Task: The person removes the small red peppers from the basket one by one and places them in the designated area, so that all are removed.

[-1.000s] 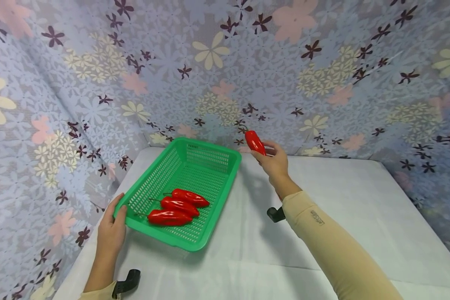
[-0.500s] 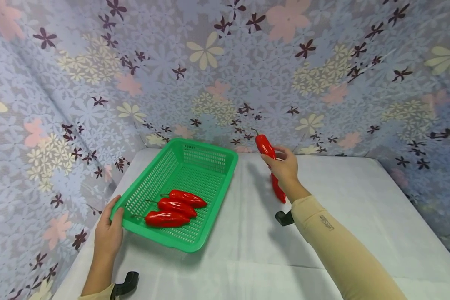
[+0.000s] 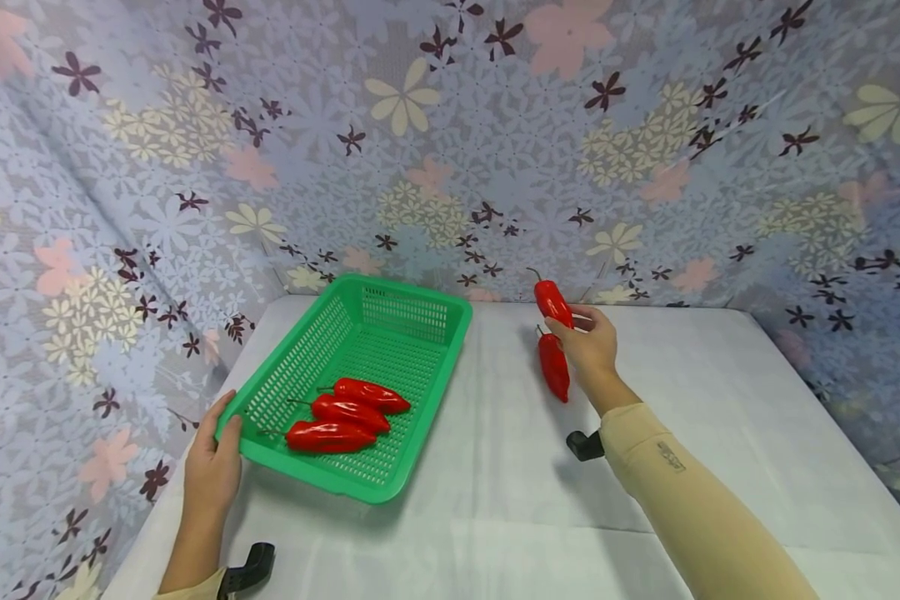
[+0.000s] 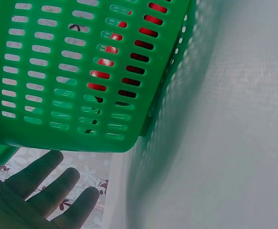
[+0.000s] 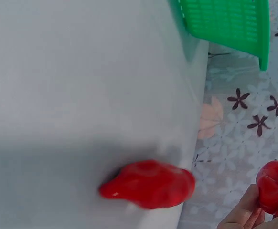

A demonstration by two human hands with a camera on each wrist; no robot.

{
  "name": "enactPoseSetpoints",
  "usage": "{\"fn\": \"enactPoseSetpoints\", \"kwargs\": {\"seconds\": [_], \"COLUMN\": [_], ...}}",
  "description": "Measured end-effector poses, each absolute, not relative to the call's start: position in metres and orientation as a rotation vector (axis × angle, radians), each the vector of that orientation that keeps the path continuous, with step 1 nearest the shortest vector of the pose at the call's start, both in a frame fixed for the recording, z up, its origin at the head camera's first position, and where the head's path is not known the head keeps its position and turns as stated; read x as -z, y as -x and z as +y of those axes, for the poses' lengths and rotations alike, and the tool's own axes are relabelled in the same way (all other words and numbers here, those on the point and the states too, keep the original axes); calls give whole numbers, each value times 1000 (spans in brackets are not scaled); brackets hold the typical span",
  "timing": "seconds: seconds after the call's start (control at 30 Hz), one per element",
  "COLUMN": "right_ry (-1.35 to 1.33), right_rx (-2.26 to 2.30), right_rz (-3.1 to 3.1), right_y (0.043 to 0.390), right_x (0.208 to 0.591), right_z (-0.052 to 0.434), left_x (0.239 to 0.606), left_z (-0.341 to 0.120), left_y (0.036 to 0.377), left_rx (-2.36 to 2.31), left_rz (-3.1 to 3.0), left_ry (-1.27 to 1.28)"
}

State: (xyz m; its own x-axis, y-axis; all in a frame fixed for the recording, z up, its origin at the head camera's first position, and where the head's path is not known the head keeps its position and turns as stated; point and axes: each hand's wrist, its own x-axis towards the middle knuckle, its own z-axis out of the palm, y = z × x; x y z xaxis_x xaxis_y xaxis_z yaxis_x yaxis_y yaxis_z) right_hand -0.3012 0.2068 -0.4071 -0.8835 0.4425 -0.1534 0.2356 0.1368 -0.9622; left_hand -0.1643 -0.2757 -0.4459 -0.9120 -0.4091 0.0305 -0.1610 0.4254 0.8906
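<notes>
Our right hand (image 3: pixel 591 343) pinches a glossy red chilli pepper (image 3: pixel 552 302) above another pepper (image 3: pixel 553 375) lying on the white bench (image 3: pixel 720 417). Our left hand (image 3: pixel 212 467) grips the green slotted plastic basket (image 3: pixel 420 292); we should keep it steady.

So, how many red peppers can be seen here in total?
5: three lie in the green basket, at and; the right hand holds one; one lies on the table beside it.

You had red peppers (image 3: pixel 342 414) in a green basket (image 3: pixel 412 294), a white tablecloth (image 3: pixel 720 400), and a lilac backdrop (image 3: pixel 495 125) patterned with flowers.
</notes>
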Motion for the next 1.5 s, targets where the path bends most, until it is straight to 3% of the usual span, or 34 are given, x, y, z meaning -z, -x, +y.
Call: {"fn": "enactPoseSetpoints", "kwargs": {"seconds": [0.67, 1.5], "right_ry": [965, 1067], "right_rx": [-1733, -1593], "right_rz": [-2284, -2474], "right_y": [283, 268], "right_x": [447, 464], "right_z": [249, 261], "left_x": [446, 447], "left_z": [-274, -275], "left_y": [164, 164], "left_rx": [1487, 1515], "left_rz": [-2437, -2412], "left_ry": [-512, -497]}}
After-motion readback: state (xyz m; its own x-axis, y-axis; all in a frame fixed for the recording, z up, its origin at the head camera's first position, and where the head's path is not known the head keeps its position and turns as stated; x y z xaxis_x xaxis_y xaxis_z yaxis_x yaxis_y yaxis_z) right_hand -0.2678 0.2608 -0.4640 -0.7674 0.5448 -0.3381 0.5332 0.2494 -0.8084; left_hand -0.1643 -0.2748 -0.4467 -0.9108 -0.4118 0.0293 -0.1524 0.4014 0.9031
